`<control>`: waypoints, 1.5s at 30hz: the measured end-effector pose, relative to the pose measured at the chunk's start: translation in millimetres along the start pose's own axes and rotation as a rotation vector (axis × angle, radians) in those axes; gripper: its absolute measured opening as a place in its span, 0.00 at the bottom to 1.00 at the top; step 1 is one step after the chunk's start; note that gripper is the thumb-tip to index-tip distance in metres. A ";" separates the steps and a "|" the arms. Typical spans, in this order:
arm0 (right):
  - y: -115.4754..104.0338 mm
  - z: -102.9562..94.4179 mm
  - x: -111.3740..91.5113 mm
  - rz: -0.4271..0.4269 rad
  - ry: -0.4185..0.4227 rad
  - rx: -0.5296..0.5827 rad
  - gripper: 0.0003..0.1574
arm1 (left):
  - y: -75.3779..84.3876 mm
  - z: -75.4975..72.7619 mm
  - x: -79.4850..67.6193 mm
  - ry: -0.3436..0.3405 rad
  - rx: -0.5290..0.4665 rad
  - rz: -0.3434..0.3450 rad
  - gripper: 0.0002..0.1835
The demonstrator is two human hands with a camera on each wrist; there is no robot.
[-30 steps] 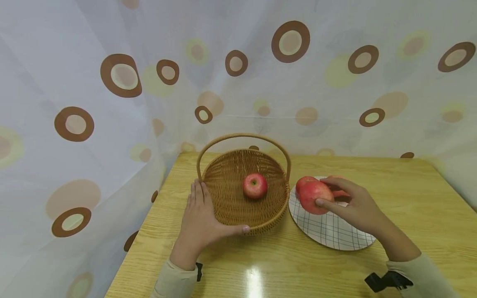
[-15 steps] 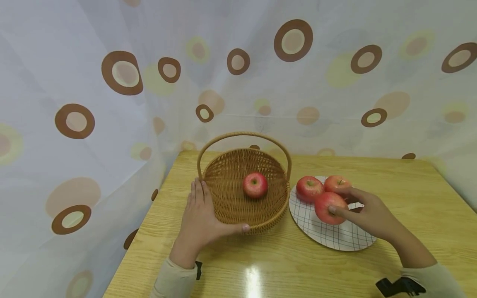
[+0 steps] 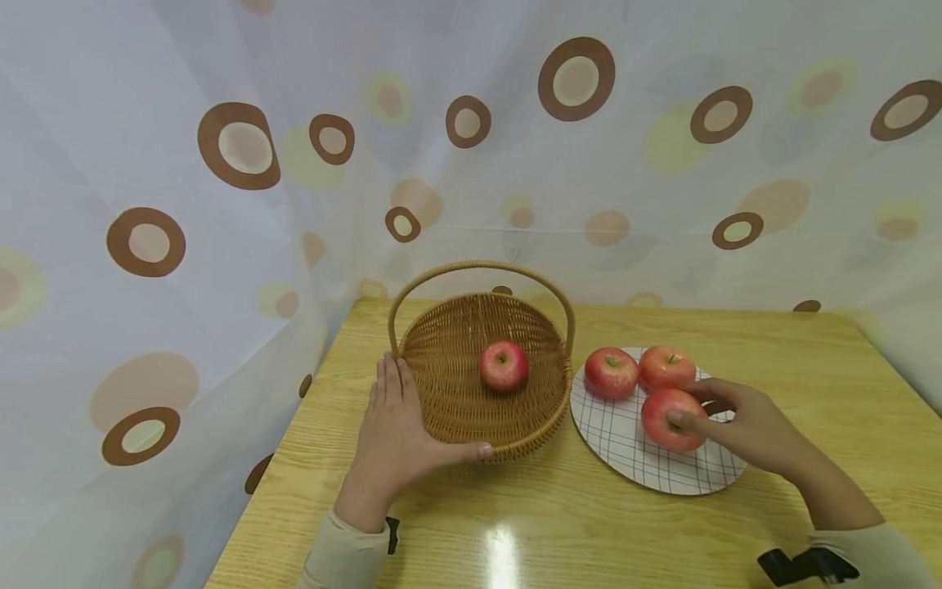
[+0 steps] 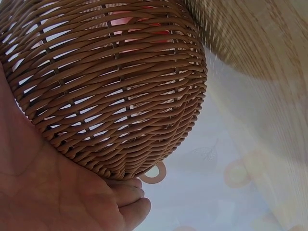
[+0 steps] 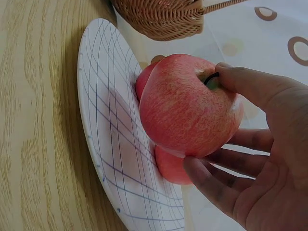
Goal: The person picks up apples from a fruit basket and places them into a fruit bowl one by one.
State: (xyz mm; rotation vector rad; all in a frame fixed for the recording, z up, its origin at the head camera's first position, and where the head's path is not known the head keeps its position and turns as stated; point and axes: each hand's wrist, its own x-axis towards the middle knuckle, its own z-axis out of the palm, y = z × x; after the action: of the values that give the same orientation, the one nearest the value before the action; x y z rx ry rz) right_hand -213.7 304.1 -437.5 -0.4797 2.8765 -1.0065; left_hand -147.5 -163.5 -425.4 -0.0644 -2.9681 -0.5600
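Note:
My right hand point(image 3: 751, 425) holds a red apple point(image 3: 671, 421) over the near right part of a white plate with a blue grid point(image 3: 625, 454). In the right wrist view the thumb lies by the stem of that apple point(image 5: 185, 106), with fingers on its other side. Two more apples, one on the left point(image 3: 611, 374) and one on the right point(image 3: 666, 368), sit on the plate's far side. My left hand point(image 3: 393, 446) rests against the rim of a wicker basket point(image 3: 449, 409), fingers straight along its left side and thumb along the front. One apple point(image 3: 504, 366) lies inside the basket.
The basket's arched handle point(image 3: 482, 266) stands upright over it. Basket and plate stand side by side on a wooden table point(image 3: 441, 523). Behind the table and along its left hangs a white curtain with brown rings point(image 3: 515, 180).
My right hand has moved right and toward me with its apple, from over the left apple to the plate's near right part. The left hand and basket stay in place.

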 end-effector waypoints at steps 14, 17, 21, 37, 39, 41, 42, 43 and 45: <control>18.0 1.7 2.1 0.044 -0.041 0.007 0.31 | 0.9 -1.9 -0.4 -0.002 -0.004 -0.002 0.93; 21.7 2.1 2.0 0.045 -0.049 0.012 0.31 | 0.7 -1.8 -0.1 -0.006 -0.002 -0.003 0.93; 25.3 2.0 2.0 0.069 -0.072 0.032 0.33 | 0.6 -1.8 0.1 -0.010 0.002 -0.005 0.93; 27.7 -2.5 1.9 0.106 -0.055 0.032 0.37 | -0.4 -0.3 0.9 0.002 0.005 0.000 0.94; 28.7 -2.7 1.8 0.110 -0.050 0.023 0.38 | -0.4 -0.2 0.9 0.001 0.007 -0.001 0.94; 29.9 -3.4 1.4 0.112 -0.045 0.020 0.38 | -0.3 -0.2 0.8 0.000 0.007 -0.004 0.94; 30.8 -4.0 1.4 0.111 -0.043 0.021 0.38 | -0.1 -0.3 0.8 0.001 0.008 -0.004 0.94; 31.4 -4.8 1.3 0.113 -0.039 0.020 0.37 | 0.1 -0.3 0.6 0.001 0.007 -0.004 0.94; 32.2 -6.4 1.1 0.113 -0.029 0.021 0.37 | 0.4 -0.7 0.3 0.002 0.008 -0.004 0.94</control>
State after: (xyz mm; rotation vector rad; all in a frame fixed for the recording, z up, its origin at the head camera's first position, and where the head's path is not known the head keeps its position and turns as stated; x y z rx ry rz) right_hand -224.5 331.4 -452.3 -0.3230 2.8279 -1.0028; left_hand -147.7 -163.4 -424.6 -0.0574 -2.9687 -0.5490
